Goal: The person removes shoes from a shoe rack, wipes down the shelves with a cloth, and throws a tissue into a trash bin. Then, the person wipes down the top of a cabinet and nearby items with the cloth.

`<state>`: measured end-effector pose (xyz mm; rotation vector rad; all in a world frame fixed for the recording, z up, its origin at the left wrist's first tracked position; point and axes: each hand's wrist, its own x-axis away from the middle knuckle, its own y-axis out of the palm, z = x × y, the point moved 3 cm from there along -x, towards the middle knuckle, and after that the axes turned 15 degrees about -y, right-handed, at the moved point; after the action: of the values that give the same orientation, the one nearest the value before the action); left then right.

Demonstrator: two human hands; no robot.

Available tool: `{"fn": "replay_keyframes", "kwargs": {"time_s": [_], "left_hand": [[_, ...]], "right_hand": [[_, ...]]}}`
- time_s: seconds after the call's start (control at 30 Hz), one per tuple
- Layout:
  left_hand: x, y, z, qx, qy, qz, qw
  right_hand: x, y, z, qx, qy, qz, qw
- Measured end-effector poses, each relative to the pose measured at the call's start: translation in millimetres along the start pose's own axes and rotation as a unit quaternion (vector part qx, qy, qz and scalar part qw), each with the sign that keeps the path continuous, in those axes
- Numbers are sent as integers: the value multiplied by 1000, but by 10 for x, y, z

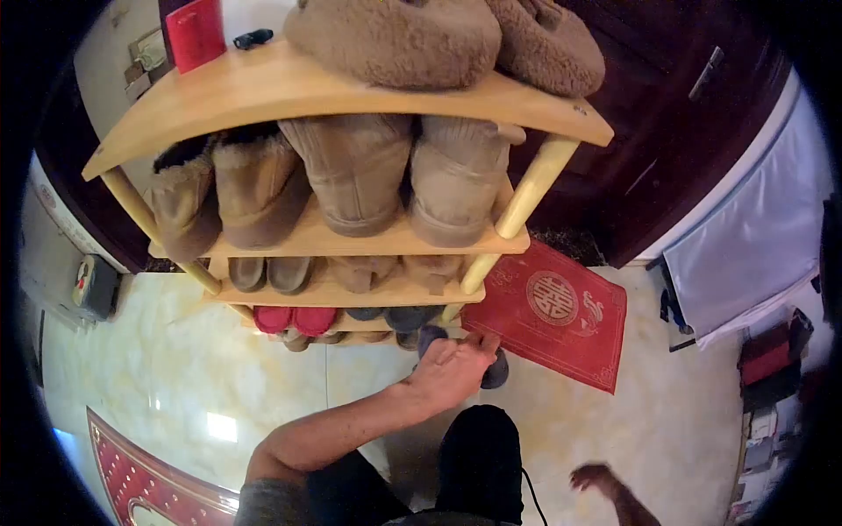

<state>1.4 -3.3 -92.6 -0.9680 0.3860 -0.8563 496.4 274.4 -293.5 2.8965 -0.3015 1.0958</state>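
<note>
My left hand (445,372) reaches in front of the wooden shoe rack's lower right end, its fingers closed on a pair of dark grey shoes (496,372). One shoe shows beyond the hand and the other to its right; the hand hides their middle parts. Off to the lower right, my right hand (592,476) hangs over the floor, fingers loosely curved and apart, holding nothing. The rack (351,98) bears brown fuzzy footwear (395,44) on top, with tan boots (355,175) and lined brown shoes (259,188) below.
Beside the rack, a red mat (561,307) lies before a dark door (649,114). Red shoes (309,320) sit on a low shelf. A patterned rug (158,465) is at lower left, and a pale cloth (745,237) hangs at right.
</note>
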Motion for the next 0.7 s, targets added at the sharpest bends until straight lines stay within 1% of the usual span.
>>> {"fn": "replay_keyframes", "kwargs": {"time_s": [0.03,0.1,0.17,0.23,0.27,0.3,0.33,0.37,0.43,0.47,0.53,0.57,0.6,0.63,0.67,0.7], "left_hand": [[55,-73,-16,24,-27,5,999],[116,-230,-47,68,-74,29,994],[92,-359,-33,139,-100,71,983],[169,-485,112,207,-117,106,965],[130,-299,108,228,-61,160,958],[278,-419,309,262,-59,125,955],[366,-336,429,249,-40,65,966],[455,-179,537,274,43,76,958],[641,-50,691,203,166,170,950],[634,-74,638,249,172,135,944],[619,-166,409,337,186,65,921],[659,-424,293,301,121,96,941],[633,-588,138,306,117,236,915],[615,-779,-22,284,114,345,887],[639,-928,-150,279,63,423,860],[585,-1159,-255,258,1,467,846]], "right_hand": [[-113,164,-894,-52,-96,61,992],[-469,379,-2090,34,-195,20,980],[-835,859,-3033,103,-204,-52,972],[-1239,1354,-3405,110,-224,-171,953],[-1403,1589,-3518,86,-218,-162,959],[-1567,1824,-3631,62,-213,-153,963],[-1641,2042,-3769,60,-246,-149,956],[-1627,2221,-3880,80,-300,-144,940],[-1485,2579,-4210,162,-430,-146,876],[-1380,2696,-4364,199,-480,-146,842],[-1179,2793,-4609,254,-547,-138,785],[-1106,2824,-4686,271,-573,-128,763],[-1060,2799,-4760,282,-590,-116,748],[-1029,2742,-4807,291,-604,-101,735],[-1023,2686,-4847,294,-618,-84,724],[-1057,2568,-4835,291,-637,-50,712]]}}
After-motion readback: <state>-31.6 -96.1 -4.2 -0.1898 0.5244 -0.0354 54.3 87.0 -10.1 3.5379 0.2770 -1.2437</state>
